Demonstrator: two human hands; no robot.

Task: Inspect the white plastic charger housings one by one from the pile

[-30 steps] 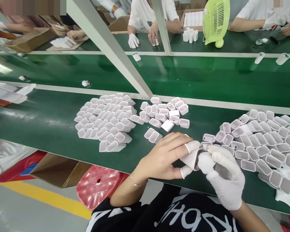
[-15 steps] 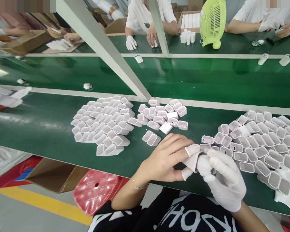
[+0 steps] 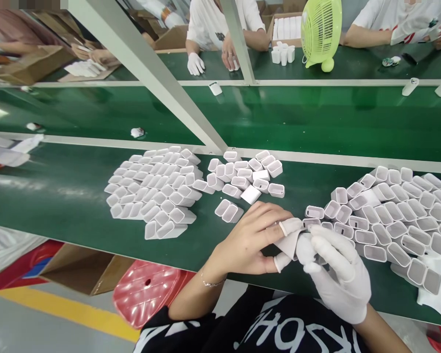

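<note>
My left hand (image 3: pixel 244 240), with white finger cots on the thumb and a finger, grips a white plastic housing (image 3: pixel 287 244) that is tilted sideways. My right hand (image 3: pixel 343 279) wears a white glove, and its fingers are closed at the housing's open end. Between the gloved fingers a rounded white piece (image 3: pixel 306 249) touches that mouth; its kind is unclear. Just beyond my hands stand several loose open-topped housings (image 3: pixel 314 212), some with a small dark slot inside. A white block-like housing (image 3: pixel 251 194) lies near my left knuckles.
Packed housings stand at left (image 3: pixel 156 184) and right (image 3: pixel 400 211). A slanted metal post (image 3: pixel 150 73) rises at the table's far rail. Beyond it, a green conveyor (image 3: pixel 279 117) carries scattered parts. Co-workers sit opposite, near a green fan (image 3: pixel 321 34). A red stool (image 3: pixel 147 291) is below left.
Both hands keep their hold on the housing, nearly unmoved. Parts on the far conveyor have slid slightly right. A co-worker's gloved hand at the upper right has shifted.
</note>
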